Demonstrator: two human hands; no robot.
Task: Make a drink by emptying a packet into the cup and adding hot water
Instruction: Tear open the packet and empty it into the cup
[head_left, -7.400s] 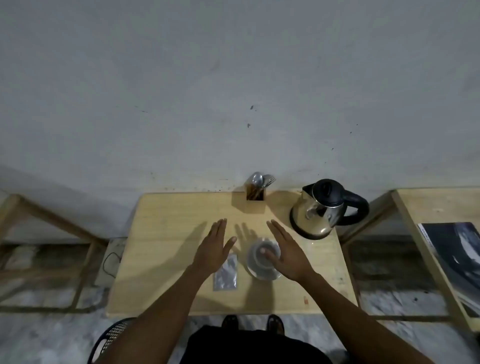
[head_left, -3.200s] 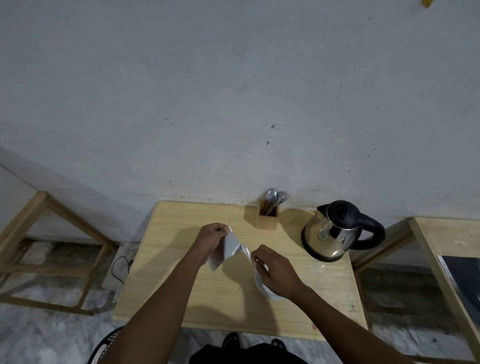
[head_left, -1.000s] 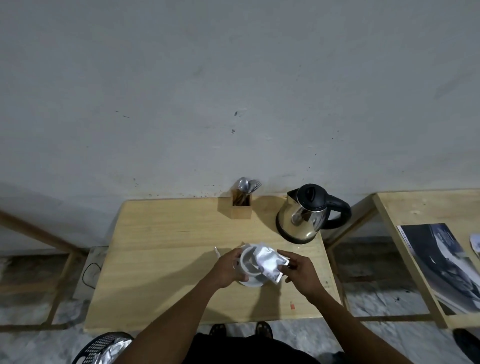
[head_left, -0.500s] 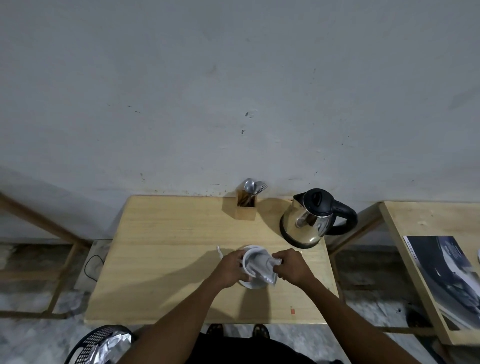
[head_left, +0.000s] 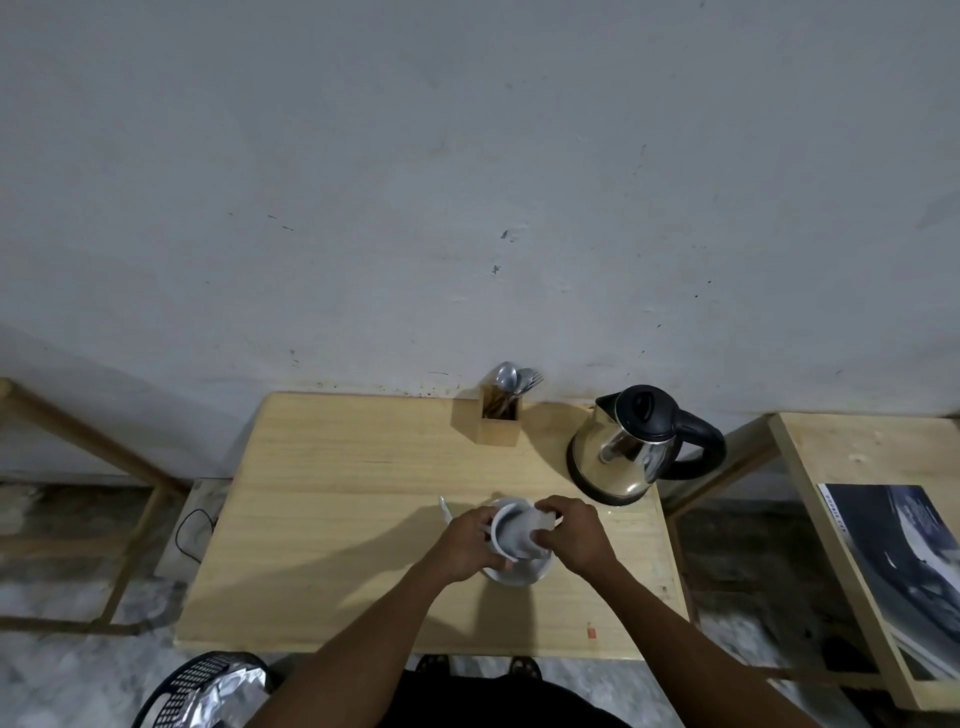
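Head view: the left hand (head_left: 467, 543) grips the cup (head_left: 511, 535) on its saucer (head_left: 524, 574) near the table (head_left: 332, 519) front edge; the right hand (head_left: 576, 535) pinches the packet (head_left: 535, 522) tipped into it. Kettle (head_left: 631, 447) stands near the right edge; the left half lies open.

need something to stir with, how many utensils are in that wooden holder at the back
3 show: two spoon bowls and a fork's tines, all standing in the wooden holder at the table's back edge, left of the kettle. More may be hidden inside.
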